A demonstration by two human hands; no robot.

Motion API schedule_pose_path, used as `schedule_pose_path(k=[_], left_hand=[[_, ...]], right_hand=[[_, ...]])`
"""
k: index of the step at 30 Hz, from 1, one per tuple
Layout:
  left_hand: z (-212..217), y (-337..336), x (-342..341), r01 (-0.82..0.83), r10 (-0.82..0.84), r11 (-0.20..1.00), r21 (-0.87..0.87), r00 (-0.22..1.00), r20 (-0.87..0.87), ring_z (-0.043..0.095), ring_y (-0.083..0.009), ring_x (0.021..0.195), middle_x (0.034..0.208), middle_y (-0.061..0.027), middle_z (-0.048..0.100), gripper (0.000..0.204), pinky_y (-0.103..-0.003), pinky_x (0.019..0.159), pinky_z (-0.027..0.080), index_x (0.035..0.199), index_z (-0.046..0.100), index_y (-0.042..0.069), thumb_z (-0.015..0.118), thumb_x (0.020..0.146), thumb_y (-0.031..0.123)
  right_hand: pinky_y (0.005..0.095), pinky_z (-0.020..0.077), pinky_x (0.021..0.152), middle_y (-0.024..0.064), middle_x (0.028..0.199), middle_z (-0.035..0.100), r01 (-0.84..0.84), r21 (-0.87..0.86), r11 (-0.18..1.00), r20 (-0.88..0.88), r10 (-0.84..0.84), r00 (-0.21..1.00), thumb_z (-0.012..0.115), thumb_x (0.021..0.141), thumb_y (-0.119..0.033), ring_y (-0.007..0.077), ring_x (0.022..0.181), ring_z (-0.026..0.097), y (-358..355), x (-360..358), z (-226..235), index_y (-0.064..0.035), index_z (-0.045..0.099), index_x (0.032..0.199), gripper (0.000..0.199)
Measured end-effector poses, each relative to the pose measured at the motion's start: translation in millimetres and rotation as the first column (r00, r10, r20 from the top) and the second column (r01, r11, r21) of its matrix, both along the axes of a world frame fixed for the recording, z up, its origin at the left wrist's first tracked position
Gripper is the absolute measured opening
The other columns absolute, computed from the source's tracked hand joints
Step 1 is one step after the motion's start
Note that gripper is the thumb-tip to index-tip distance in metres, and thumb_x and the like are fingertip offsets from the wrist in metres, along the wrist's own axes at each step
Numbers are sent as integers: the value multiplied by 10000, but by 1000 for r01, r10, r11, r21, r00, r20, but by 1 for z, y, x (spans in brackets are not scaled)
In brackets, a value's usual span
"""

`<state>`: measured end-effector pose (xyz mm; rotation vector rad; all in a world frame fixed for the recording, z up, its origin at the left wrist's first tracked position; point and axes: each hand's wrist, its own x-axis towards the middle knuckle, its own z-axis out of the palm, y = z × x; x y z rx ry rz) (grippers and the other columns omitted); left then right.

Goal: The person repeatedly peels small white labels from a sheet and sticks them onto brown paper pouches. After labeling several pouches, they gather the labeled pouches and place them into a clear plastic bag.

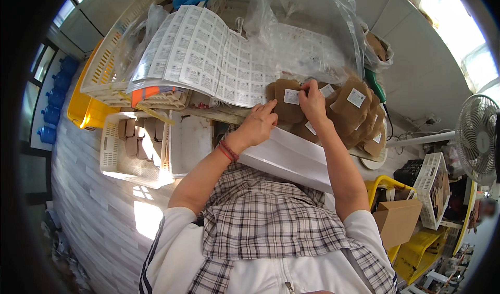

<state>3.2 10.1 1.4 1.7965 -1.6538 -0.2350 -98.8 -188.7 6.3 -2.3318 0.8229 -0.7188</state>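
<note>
In front of me lies a flat brown piece with rounded corners [288, 115], bearing a small white printed label [291, 96]. My left hand [259, 123] grips its left edge with the fingers together. The fingertips of my right hand [312, 100] are pinched at the label's right edge. To the right is a loose pile of similar brown pieces [350, 118], several of them with white labels. Sheets of printed labels [200, 49] spread over the table to the left of the brown piece, their near edge close to my left hand.
A white crate [108, 153] with brown pieces stands at lower left, a yellow bin [94, 111] behind it. Clear plastic bags [333, 44] cover the table's back. A green-handled tool [376, 88] with a cord sits right of the pile. A fan [476, 135] and cardboard box [398, 218] are at right.
</note>
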Motion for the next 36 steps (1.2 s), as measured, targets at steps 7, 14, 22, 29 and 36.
schedule_pose_path(k=[7, 14, 22, 29, 36], left_hand=[[9, 9, -3, 2, -3, 1000, -8, 1000, -21, 454, -404, 1246, 1402, -241, 448, 30, -462, 1062, 358, 826, 577, 20, 606, 831, 29], [-3, 8, -2, 4, -4, 998, -63, 1000, 2, 469, -436, 1229, 1388, -281, 454, 33, -477, 1066, 351, 795, 566, 13, 578, 819, 32], [-4, 13, 2, 4, -3, 999, -45, 999, 34, 506, -387, 1182, 1361, -210, 500, 30, -455, 1031, 377, 843, 615, 24, 619, 820, 42], [21, 41, -3, -61, 86, 995, 77, 918, -386, 632, -248, 838, 867, -120, 653, 123, -325, 771, 496, 955, 644, -18, 615, 868, 64], [22, 57, 10, 93, 83, 961, 262, 804, -589, 578, -157, 920, 977, -63, 619, 278, -293, 844, 485, 1145, 611, 7, 536, 879, -21]], right_hand=[[458, 503, 767, 213, 993, 645, -45, 98, 994, 214, 23, 977, 587, 848, -74, 368, 947, 634, 18, 2, -7, -24, 532, 1010, 178], [296, 459, 695, 54, 841, 591, -54, 470, 881, 100, 8, 995, 543, 852, -99, 167, 749, 552, -9, 6, -2, -22, 563, 973, 145], [257, 451, 751, 40, 916, 605, -11, 422, 906, 504, -224, 834, 526, 890, -40, 121, 822, 546, 0, -34, 59, 1, 561, 1138, 254], [419, 494, 873, 157, 1114, 655, 558, -377, 739, 280, -484, 829, 616, 897, -104, 334, 964, 643, -28, -108, 88, -58, 558, 1231, 342], [393, 514, 741, 81, 962, 639, -189, -119, 975, 41, 195, 980, 761, 778, -144, 314, 853, 631, 101, -66, 61, -117, 671, 1043, 282]])
